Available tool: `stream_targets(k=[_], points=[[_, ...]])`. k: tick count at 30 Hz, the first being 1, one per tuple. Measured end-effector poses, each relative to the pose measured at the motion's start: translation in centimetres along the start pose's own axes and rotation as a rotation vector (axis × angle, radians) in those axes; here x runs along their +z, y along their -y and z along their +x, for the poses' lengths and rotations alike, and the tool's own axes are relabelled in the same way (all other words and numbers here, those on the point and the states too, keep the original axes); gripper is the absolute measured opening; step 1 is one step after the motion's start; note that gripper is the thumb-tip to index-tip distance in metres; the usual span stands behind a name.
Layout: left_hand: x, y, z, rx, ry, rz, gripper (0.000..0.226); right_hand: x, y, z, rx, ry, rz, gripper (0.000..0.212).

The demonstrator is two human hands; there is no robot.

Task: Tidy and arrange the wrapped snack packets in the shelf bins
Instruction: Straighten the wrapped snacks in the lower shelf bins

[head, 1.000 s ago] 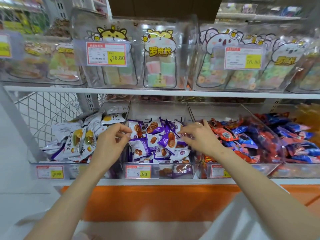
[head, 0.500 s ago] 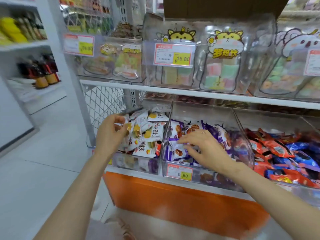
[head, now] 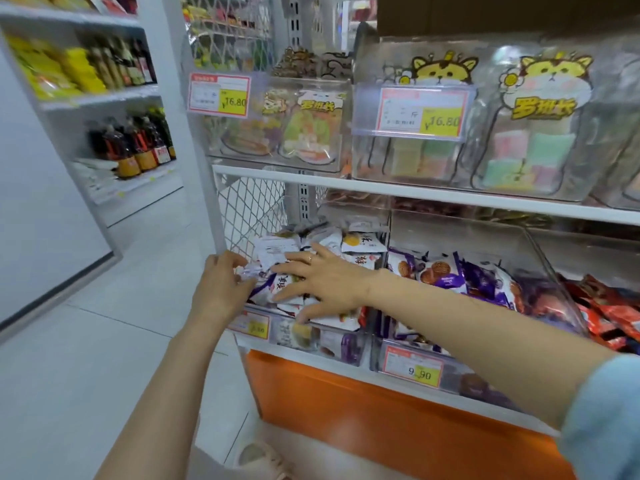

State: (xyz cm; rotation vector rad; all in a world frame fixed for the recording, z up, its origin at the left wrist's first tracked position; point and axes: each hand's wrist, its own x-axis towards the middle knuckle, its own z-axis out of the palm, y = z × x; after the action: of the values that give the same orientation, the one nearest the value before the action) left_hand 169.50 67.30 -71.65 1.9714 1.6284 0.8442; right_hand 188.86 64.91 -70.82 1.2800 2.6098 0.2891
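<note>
As I read the head view, both grips are working in the leftmost clear bin (head: 313,336) of the lower row, just beside the wire mesh end panel (head: 249,209).

Left grip (head: 221,289): fingers curled, pinching the crinkled edge of one of the white packets (head: 363,242) at the left side of the pile.

Right grip (head: 329,282): fingers straight and spread, palm down, laid flat on top of the same pile. A ring (head: 310,259) shows on one finger. I see its forearm crossing in front of the middle bin (head: 450,233), and a light blue sleeve (head: 602,417) covers the upper arm.

Task items: the white packets fill the leftmost bin in a loose heap and lie at differing angles. The purple packets (head: 446,277) are heaped in the middle bin, parted from the white ones by a clear wall. Red packets (head: 609,317) lie in the bin further right.

Labels: the left price label (head: 252,327) on the front of the leftmost bin is too blurred for me to read. The middle price label (head: 415,370) reads 9.90.

Surroundings: the shelf above carries clear bins of cat-printed bags (head: 550,109), with an upper price label (head: 420,112) reading 16.80. An orange panel (head: 381,417) runs below the lower row. Across the floor to the left, another shelving unit holds dark bottles (head: 131,143).
</note>
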Motion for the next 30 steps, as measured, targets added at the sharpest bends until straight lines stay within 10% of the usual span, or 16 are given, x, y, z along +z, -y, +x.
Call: stream_targets(k=[30], points=[[0.9, -0.7, -0.2, 0.124, -0.112, 0.248, 0.008, -0.9, -5.3, 3.3, 0.231, -0.076, 0.251, 0.053]])
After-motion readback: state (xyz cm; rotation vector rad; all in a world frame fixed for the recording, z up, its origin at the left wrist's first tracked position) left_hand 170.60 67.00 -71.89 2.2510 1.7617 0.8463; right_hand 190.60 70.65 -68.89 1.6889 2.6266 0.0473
